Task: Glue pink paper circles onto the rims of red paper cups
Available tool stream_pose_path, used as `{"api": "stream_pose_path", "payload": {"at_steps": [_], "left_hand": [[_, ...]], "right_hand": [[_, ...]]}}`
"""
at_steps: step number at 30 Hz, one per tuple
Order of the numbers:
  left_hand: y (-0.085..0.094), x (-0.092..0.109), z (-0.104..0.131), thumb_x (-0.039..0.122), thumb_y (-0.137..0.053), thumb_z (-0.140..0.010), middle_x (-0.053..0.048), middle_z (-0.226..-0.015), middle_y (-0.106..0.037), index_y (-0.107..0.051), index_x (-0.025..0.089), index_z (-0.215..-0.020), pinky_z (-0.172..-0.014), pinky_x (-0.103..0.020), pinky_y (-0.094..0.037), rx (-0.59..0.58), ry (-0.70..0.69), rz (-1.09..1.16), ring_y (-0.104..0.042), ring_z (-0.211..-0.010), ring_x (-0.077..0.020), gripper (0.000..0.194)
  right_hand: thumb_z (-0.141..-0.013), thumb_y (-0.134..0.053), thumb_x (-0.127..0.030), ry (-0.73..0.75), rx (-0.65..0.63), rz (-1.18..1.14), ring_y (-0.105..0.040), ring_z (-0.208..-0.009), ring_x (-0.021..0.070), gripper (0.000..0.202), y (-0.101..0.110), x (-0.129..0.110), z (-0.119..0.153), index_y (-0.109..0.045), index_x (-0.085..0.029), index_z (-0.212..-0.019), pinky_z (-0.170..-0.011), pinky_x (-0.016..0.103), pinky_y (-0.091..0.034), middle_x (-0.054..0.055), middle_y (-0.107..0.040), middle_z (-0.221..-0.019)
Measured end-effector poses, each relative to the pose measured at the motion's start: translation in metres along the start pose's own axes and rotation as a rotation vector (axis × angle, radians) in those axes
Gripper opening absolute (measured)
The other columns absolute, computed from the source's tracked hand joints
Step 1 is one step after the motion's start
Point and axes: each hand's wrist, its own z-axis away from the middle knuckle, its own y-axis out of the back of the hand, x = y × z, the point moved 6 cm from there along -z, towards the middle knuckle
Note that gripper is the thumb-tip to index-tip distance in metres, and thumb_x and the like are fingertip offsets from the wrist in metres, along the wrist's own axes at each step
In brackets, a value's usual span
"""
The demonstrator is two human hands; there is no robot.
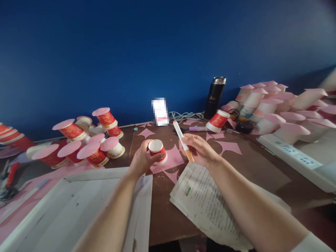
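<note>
The left hand [143, 159] has its fingers closed round the red cup [155, 152], pale end up over a pink sheet [173, 157], while right of that cup the right hand [201, 148] pinches a pen [179, 132], its long axis slanting, white end up and leftward.

Paper scraps [230, 147] suggest a craft workspace

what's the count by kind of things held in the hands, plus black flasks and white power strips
red cup, in the left hand: 1
white-and-orange stick, pen-like, in the right hand: 1
black flask: 1
white power strip: 1
total: 4
</note>
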Motion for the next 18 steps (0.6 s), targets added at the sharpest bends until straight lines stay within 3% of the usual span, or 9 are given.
{"api": "stream_pose_path", "payload": {"at_steps": [7, 14, 16, 18], "left_hand": [[0.001, 0.005, 0.002, 0.051, -0.071, -0.065, -0.002, -0.110, -0.065, -0.055, 0.025, -0.112, -0.083, -0.034, -0.047, -0.036, 0.043, 0.024, -0.060, -0.102, -0.0246, 0.056], [0.000, 0.003, 0.002, 0.054, -0.073, -0.063, -0.003, -0.111, -0.064, -0.056, 0.025, -0.113, -0.085, -0.036, -0.047, -0.046, 0.023, 0.023, -0.060, -0.102, -0.0254, 0.060], [0.004, 0.002, 0.001, 0.052, -0.072, -0.065, -0.005, -0.118, -0.062, -0.053, 0.024, -0.118, -0.088, -0.038, -0.046, 0.000, -0.009, 0.027, -0.059, -0.106, -0.0254, 0.063], [0.013, 0.007, 0.002, 0.050, -0.069, -0.070, -0.008, -0.121, -0.059, -0.052, 0.022, -0.122, -0.090, -0.038, -0.046, 0.125, -0.081, 0.027, -0.057, -0.108, -0.0243, 0.061]], "right_hand": [[-0.079, -0.062, -0.037, 0.020, 0.066, -0.041, -0.034, -0.046, 0.0064, 0.027, 0.005, 0.000, -0.001, -0.055, -0.017, -0.063, -0.043, 0.023, -0.022, -0.004, -0.043, -0.054], [-0.078, -0.066, -0.037, -0.006, 0.045, -0.068, -0.033, -0.045, 0.0039, 0.030, 0.001, 0.006, -0.002, -0.053, -0.016, -0.062, -0.043, 0.021, -0.018, -0.005, -0.044, -0.056], [-0.077, -0.068, -0.037, -0.017, 0.051, -0.075, -0.034, -0.045, 0.0031, 0.029, 0.001, 0.008, -0.002, -0.055, -0.015, -0.064, -0.043, 0.021, -0.017, -0.005, -0.045, -0.057], [-0.077, -0.068, -0.038, -0.017, 0.054, -0.075, -0.034, -0.045, 0.0029, 0.028, 0.001, 0.010, -0.002, -0.057, -0.015, -0.066, -0.043, 0.021, -0.016, -0.005, -0.045, -0.057]]}}
